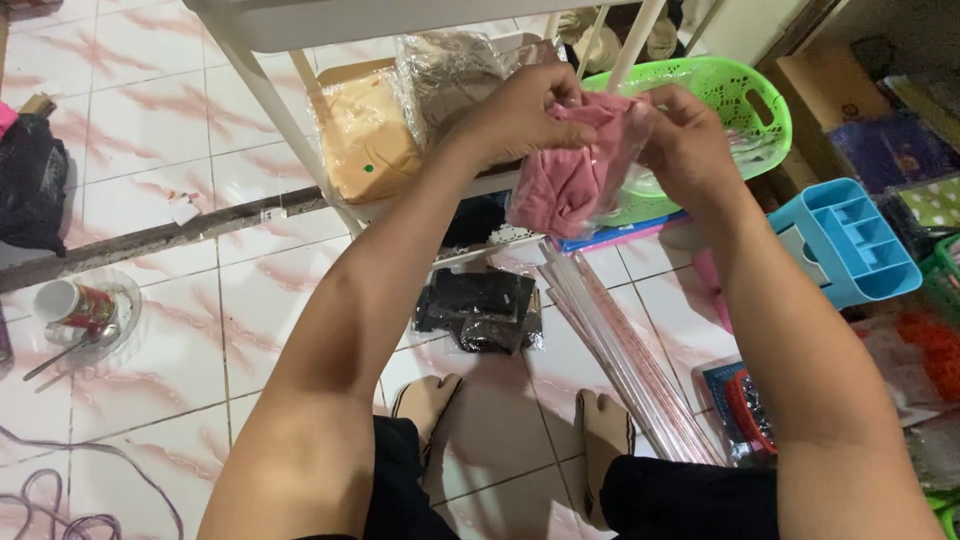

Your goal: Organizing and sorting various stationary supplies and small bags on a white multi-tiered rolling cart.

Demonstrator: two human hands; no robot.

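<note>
Both the left hand (520,110) and right hand (685,140) pinch their fingers shut on the pink cloth (570,180) in its clear bag, held above the floor (150,150), where a hard tug could tear the thin plastic.

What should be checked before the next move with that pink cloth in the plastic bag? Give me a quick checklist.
1. Left hand grips the pink cloth: ok.
2. Right hand holds the clear plastic bag: ok.
3. Cloth fully inside bag: cannot tell.
4. Bag free of tears: cannot tell.
5. Green basket close behind hands: ok.
6. Floor by the feet uncluttered: not ok, black packets lie there.
</note>
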